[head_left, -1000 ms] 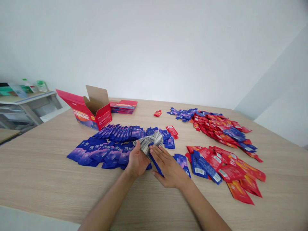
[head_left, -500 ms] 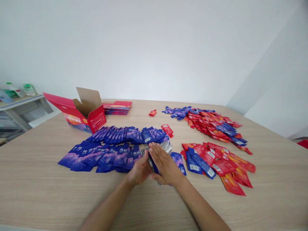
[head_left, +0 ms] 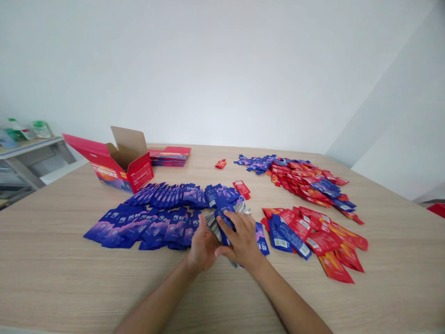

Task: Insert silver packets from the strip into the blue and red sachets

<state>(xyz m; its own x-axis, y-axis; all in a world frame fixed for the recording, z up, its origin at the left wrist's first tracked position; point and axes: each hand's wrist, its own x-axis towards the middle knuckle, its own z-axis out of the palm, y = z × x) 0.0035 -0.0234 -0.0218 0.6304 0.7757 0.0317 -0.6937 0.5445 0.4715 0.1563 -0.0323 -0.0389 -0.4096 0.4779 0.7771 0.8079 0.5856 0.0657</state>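
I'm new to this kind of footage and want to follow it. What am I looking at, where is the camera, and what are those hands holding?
There is no machine here: these are a person's bare hands. Every picture comes from one camera worn on the head, looking forward and down.

On the wooden table stand an open red box and, beside it, a stack of flat cartons. Overlapping rows of blue packets lie nearer the hands, with piles of red and blue packets to the right.

The left hand supports what looks like a striped cloth; the right hand lies over a blue packet on it. Some fingers are hidden.
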